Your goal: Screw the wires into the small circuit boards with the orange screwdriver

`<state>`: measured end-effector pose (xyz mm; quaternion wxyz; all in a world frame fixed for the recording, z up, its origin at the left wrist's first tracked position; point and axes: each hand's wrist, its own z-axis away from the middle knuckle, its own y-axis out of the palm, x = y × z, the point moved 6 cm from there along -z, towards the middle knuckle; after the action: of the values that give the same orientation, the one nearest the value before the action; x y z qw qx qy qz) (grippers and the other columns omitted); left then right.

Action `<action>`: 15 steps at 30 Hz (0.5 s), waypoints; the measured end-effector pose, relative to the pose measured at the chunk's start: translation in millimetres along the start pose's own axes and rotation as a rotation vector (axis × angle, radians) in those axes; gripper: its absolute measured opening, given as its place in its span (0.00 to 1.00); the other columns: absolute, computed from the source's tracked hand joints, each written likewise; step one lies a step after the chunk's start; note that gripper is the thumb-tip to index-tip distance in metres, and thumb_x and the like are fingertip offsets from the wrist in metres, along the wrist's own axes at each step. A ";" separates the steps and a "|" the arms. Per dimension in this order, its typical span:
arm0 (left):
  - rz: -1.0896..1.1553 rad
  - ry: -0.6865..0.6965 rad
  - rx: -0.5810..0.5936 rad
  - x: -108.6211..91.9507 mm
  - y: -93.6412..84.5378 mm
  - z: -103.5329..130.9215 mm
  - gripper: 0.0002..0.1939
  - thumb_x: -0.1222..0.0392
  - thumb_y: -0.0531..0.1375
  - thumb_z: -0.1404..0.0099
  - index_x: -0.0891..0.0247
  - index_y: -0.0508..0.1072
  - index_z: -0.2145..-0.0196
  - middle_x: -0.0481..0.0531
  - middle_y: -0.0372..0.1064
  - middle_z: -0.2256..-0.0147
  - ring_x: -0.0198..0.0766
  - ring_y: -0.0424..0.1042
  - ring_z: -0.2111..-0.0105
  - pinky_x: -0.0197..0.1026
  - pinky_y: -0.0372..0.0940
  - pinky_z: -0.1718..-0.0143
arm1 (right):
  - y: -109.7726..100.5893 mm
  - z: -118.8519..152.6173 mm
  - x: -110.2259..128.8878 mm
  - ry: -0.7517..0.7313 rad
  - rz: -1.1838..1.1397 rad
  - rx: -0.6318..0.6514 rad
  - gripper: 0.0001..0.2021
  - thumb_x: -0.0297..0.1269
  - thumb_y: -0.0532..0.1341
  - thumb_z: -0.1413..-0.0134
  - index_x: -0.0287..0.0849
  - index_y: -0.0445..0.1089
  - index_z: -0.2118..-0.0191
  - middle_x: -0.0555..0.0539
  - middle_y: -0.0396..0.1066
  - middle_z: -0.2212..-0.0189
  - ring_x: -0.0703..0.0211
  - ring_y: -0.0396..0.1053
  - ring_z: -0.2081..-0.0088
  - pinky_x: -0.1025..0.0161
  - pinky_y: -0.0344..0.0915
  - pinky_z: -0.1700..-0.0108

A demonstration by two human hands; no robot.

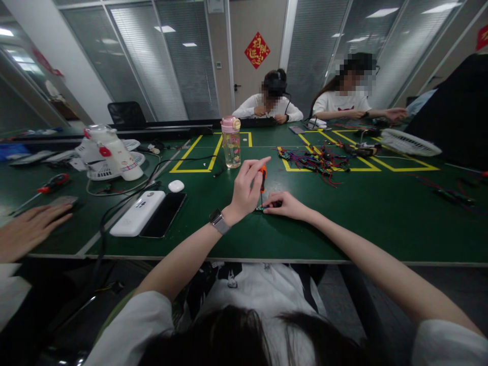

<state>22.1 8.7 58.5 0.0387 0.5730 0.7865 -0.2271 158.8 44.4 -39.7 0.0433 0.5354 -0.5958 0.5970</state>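
Note:
My left hand (246, 189) is closed around the orange-and-black handle of a screwdriver (263, 178). The screwdriver stands upright, its thin shaft pointing down at a small green circuit board (260, 208) on the table. My right hand (284, 205) lies low beside the shaft, its fingers pinched at the board's right edge. The board is mostly covered by my fingers, and I cannot tell whether the tip sits in a screw.
Left of my hands are a white power bank (137, 214), a black phone (163, 215) and a white earbud case (176, 186). A bottle (231, 145) stands ahead, a heap of wired boards (316, 158) ahead right. A neighbour's hand (34, 229) rests far left; two people sit opposite.

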 end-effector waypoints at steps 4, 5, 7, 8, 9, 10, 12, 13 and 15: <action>0.022 -0.001 0.009 0.9 0.0 -0.1 0.17 0.60 0.45 0.28 0.62 0.66 0.46 0.54 0.69 0.58 0.37 0.69 0.58 0.42 0.64 0.54 | 0.3 -0.3 -1.3 -0.002 0.007 -0.003 0.16 0.47 0.65 0.49 0.39 0.78 0.61 0.49 0.66 0.75 0.63 0.61 0.73 0.65 0.58 0.70; 0.020 0.003 0.005 0.6 -0.1 -0.2 0.16 0.60 0.46 0.28 0.61 0.66 0.47 0.53 0.70 0.59 0.37 0.69 0.59 0.42 0.64 0.55 | 0.2 -0.3 -1.3 0.000 0.007 -0.004 0.16 0.47 0.65 0.50 0.39 0.78 0.61 0.49 0.66 0.75 0.63 0.61 0.73 0.65 0.58 0.70; 0.010 0.012 -0.005 -0.7 -0.2 -0.5 0.15 0.61 0.47 0.28 0.61 0.67 0.48 0.53 0.70 0.61 0.36 0.68 0.61 0.41 0.64 0.57 | 0.2 -0.3 -1.0 0.002 0.004 -0.005 0.17 0.48 0.65 0.50 0.39 0.78 0.62 0.49 0.66 0.75 0.63 0.61 0.73 0.65 0.58 0.70; 0.001 0.015 -0.013 -1.4 -0.4 -0.7 0.14 0.61 0.48 0.29 0.61 0.67 0.49 0.52 0.69 0.62 0.36 0.68 0.62 0.41 0.64 0.58 | 0.2 -0.2 -0.7 0.003 0.001 -0.003 0.17 0.48 0.65 0.50 0.39 0.78 0.62 0.49 0.66 0.75 0.63 0.61 0.73 0.64 0.58 0.69; -0.011 0.016 -0.021 -1.9 -0.6 -0.9 0.13 0.61 0.50 0.29 0.61 0.68 0.50 0.51 0.68 0.63 0.35 0.67 0.63 0.40 0.64 0.59 | 0.2 -0.1 -0.4 0.004 -0.001 -0.001 0.17 0.48 0.65 0.50 0.39 0.78 0.62 0.49 0.66 0.75 0.63 0.61 0.73 0.64 0.58 0.69; -0.023 0.018 -0.031 -2.3 -0.9 -1.1 0.13 0.61 0.51 0.30 0.61 0.69 0.51 0.51 0.67 0.65 0.35 0.67 0.64 0.40 0.64 0.60 | 0.3 0.0 -0.1 0.005 -0.002 0.001 0.17 0.48 0.65 0.50 0.39 0.78 0.62 0.49 0.66 0.75 0.63 0.61 0.73 0.65 0.58 0.69; -0.041 0.022 -0.047 -2.6 -1.6 -1.4 0.11 0.61 0.54 0.31 0.61 0.70 0.53 0.49 0.64 0.68 0.34 0.65 0.66 0.39 0.64 0.62 | 0.1 0.2 0.3 0.005 -0.005 0.002 0.16 0.47 0.65 0.50 0.39 0.78 0.62 0.49 0.66 0.75 0.63 0.61 0.73 0.65 0.58 0.70; -0.044 0.024 -0.054 -2.7 -1.9 -1.5 0.10 0.61 0.55 0.32 0.60 0.70 0.54 0.49 0.63 0.68 0.34 0.65 0.66 0.39 0.63 0.63 | 0.0 0.2 0.4 0.005 -0.005 0.002 0.16 0.47 0.65 0.50 0.38 0.78 0.62 0.49 0.66 0.75 0.63 0.61 0.74 0.65 0.58 0.70; -0.045 0.028 -0.055 -2.5 -2.0 -1.6 0.10 0.60 0.55 0.32 0.60 0.71 0.54 0.48 0.62 0.69 0.34 0.65 0.66 0.39 0.63 0.63 | 0.2 0.2 0.4 0.006 -0.006 0.004 0.16 0.47 0.65 0.49 0.38 0.78 0.62 0.49 0.66 0.75 0.63 0.61 0.74 0.65 0.58 0.70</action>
<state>21.4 6.6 61.4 0.0386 0.5571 0.8056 -0.1981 158.6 44.0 -39.6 0.0459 0.5356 -0.5928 0.5997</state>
